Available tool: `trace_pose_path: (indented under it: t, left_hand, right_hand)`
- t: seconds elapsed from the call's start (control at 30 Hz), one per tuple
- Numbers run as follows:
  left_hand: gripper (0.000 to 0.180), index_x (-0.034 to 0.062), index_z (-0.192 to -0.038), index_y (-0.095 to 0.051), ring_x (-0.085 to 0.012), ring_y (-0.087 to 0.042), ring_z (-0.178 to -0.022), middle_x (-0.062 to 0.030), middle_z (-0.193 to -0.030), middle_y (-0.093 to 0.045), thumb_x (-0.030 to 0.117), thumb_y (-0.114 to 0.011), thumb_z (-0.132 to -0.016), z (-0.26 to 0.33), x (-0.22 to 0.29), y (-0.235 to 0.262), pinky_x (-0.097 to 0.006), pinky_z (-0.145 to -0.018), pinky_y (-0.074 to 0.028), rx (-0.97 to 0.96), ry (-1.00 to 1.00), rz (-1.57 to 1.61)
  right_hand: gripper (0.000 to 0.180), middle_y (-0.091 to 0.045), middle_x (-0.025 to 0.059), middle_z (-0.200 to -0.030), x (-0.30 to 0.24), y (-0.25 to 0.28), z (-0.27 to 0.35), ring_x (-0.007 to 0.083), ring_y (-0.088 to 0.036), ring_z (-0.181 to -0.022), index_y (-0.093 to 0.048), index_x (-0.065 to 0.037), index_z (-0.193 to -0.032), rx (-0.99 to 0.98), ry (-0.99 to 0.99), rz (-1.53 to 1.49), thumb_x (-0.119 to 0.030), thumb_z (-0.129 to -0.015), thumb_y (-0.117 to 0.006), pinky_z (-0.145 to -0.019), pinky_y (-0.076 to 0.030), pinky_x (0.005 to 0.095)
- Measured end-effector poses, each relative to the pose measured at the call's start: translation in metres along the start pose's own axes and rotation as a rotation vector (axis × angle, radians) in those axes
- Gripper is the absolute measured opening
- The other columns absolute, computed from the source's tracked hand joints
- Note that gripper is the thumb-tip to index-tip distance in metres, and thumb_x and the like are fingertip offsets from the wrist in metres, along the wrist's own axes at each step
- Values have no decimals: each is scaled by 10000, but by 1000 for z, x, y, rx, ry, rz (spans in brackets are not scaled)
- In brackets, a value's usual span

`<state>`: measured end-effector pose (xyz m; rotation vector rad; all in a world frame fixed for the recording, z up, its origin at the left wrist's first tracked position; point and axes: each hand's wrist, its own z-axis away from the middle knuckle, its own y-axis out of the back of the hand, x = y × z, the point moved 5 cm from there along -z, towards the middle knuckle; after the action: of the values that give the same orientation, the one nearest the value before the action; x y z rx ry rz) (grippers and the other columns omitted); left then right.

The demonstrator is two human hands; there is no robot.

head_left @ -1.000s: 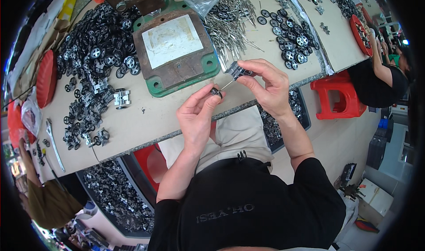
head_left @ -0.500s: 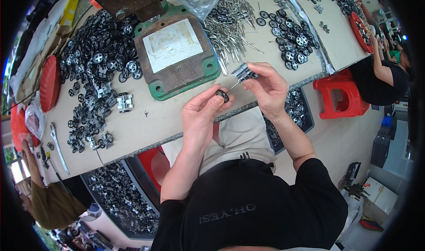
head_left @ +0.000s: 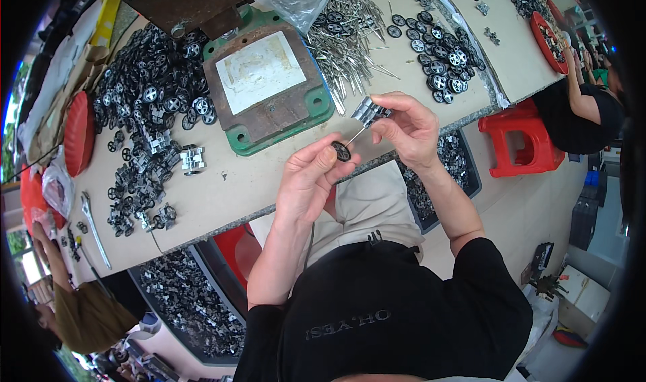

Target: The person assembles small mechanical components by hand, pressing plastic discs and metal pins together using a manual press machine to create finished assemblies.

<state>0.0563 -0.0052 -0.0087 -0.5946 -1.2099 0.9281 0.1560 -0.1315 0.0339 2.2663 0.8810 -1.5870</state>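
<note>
Between thumb and fingers, my left hand (head_left: 311, 173) pinches a small black toy wheel (head_left: 341, 151) fixed on a thin metal axle (head_left: 357, 135). My right hand (head_left: 410, 127) grips a small silver-grey plastic chassis part (head_left: 369, 112), and the axle's far end meets it. Both hands are raised close together over the table's front edge. Beyond them stands a green press base (head_left: 296, 129) with a worn pale plate (head_left: 262, 69) on top. A heap of loose metal axles (head_left: 343, 52) lies to its right.
Left of the press are piled black wheels (head_left: 151, 72) and assembled wheel units (head_left: 138, 180). More wheels (head_left: 441, 59) lie right. A wrench (head_left: 95, 230) rests at the left edge. Below are bins of parts (head_left: 192, 301), a red stool (head_left: 521, 143), and co-workers at both sides.
The wheel in my left hand has shifted slightly right and down, and the axle now stands steeper towards the chassis part. The view has moved a little; both grips stay the same.
</note>
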Motion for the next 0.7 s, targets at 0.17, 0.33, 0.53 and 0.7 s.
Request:
trace_pose_path:
  t: [0.17, 0.33, 0.53, 0.7]
  left_hand:
    - [246, -42, -1075, -564, -251, -632, -839, -157, -969, -615, 44, -555, -845, 9, 13, -16, -303, -742, -534, 169, -517, -741]
    - [246, -60, -1048, -573, -237, -638, -807, -163, -935, -623, -27, -585, -805, 0, 9, -8, -302, -719, -544, 137, -255, -261]
    - [249, -67, -1053, -567, -249, -637, -816, -168, -945, -618, -15, -583, -810, -1, 7, -6, -303, -736, -540, 105, -131, -155]
    - [260, -73, -1069, -555, -237, -637, -814, -171, -967, -611, -5, -573, -819, 2, 3, -4, -288, -741, -539, 182, -191, -307]
  right_hand:
    - [309, -574, 72, -938, 5, -5, 7, 75, -550, -739, -532, 20, -1100, 172, -286, 52, 46, -798, -588, -546, -468, 182]
    - [305, -581, 67, -945, 11, -11, 9, 75, -552, -783, -536, 1, -1102, 95, -156, -75, 31, -803, -591, -595, -464, 189]
    - [302, -590, 79, -954, 4, -9, 3, 95, -559, -832, -540, 14, -1087, -32, 119, 173, 39, -792, -599, -679, -471, 211]
    - [303, -599, 85, -971, 6, -15, 2, 104, -572, -841, -546, 18, -1075, -15, -92, 92, 41, -780, -609, -710, -472, 224]
